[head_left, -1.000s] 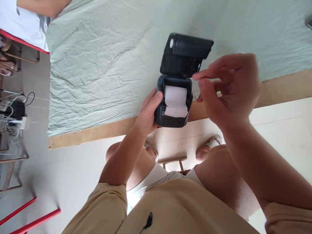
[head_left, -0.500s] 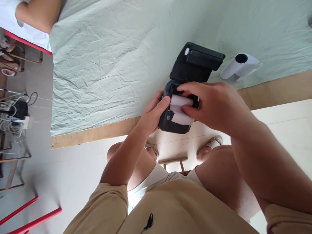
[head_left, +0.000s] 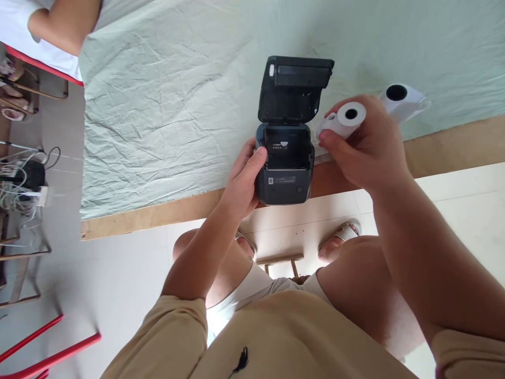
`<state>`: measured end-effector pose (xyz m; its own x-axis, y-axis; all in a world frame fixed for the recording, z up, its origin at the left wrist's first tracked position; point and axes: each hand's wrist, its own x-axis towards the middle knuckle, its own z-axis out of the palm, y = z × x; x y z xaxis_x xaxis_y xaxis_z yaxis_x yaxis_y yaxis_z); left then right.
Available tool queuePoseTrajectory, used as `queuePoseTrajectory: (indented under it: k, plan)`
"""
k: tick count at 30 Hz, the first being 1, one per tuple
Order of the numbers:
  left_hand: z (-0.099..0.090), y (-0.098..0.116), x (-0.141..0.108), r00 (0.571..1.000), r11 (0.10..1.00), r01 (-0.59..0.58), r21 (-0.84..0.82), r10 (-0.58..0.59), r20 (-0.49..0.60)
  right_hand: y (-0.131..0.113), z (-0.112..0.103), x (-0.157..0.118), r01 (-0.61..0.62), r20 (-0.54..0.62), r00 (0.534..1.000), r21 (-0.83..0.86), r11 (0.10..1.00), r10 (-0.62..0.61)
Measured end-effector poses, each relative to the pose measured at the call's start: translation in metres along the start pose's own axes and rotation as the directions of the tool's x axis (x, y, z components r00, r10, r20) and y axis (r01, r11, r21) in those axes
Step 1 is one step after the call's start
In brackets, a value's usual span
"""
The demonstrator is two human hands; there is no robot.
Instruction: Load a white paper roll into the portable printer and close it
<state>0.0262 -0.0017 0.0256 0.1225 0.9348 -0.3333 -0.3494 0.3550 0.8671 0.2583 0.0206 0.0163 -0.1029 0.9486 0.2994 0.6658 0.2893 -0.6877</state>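
Observation:
My left hand (head_left: 246, 176) grips the left side of a black portable printer (head_left: 286, 184) at the table's front edge. The printer's lid (head_left: 292, 97) stands open toward the far side, and its paper bay shows no roll inside. To the right of the printer, my right hand (head_left: 365, 142) is closed around a small white paper roll (head_left: 349, 117) with a dark core hole and a loose end. Just behind that hand, a second white roll (head_left: 406, 102) with a wider black core lies on the cloth, partly hidden by the hand.
A pale green cloth (head_left: 169, 105) covers the table, with a bare wooden edge (head_left: 158, 215) in front. Another person's arm (head_left: 65, 26) rests at the upper left. Tangled cables (head_left: 19, 184) and red bars (head_left: 59, 355) are at the left.
My right hand has lifted the small roll out of the printer and moved right with it. The printer has turned slightly upright in my left hand, and its bay is now exposed.

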Motion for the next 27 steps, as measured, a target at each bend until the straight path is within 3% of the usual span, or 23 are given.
queuePoseTrajectory:
  k: [3,7,10,12,13,15,17,19,27]
  plan:
    - [0.001,0.000,0.000,1.000,1.000,-0.008,0.006,0.008,-0.022,-0.001,0.001,-0.001,-0.045,-0.094,0.995,-0.102,0.994,0.035]
    - [0.002,0.001,-0.001,1.000,1.000,0.004,0.009,-0.004,-0.031,-0.003,0.001,-0.006,-0.116,-0.069,0.992,-0.183,0.976,0.105]
    - [0.003,0.001,-0.002,1.000,1.000,0.010,0.005,-0.010,-0.024,0.002,-0.013,-0.010,0.057,-0.213,0.971,-0.237,0.970,-0.109]
    - [0.002,0.001,-0.002,1.000,1.000,0.015,-0.012,-0.015,-0.013,0.015,-0.024,-0.008,0.162,-0.351,0.895,-0.320,0.934,-0.275]
    - [0.002,0.001,-0.002,1.000,1.000,0.021,-0.020,-0.021,-0.006,0.023,-0.028,-0.006,0.157,-0.379,0.879,-0.343,0.926,-0.289]
    - [0.001,0.001,-0.002,1.000,0.999,0.026,-0.029,-0.026,-0.005,0.038,-0.029,0.000,-0.001,-0.433,0.891,-0.310,0.951,-0.140]
    - [0.000,0.001,-0.002,1.000,0.999,0.024,-0.028,-0.024,-0.012,0.047,-0.025,0.006,-0.198,-0.427,0.902,-0.266,0.944,0.069]
    - [-0.001,0.001,-0.001,1.000,1.000,0.010,-0.016,-0.010,-0.020,0.048,-0.021,0.010,-0.308,-0.392,0.899,-0.251,0.918,0.194]
    - [-0.003,-0.002,0.000,1.000,1.000,0.016,0.002,-0.016,-0.002,0.041,-0.023,0.005,-0.273,-0.199,0.955,-0.312,0.910,0.218]
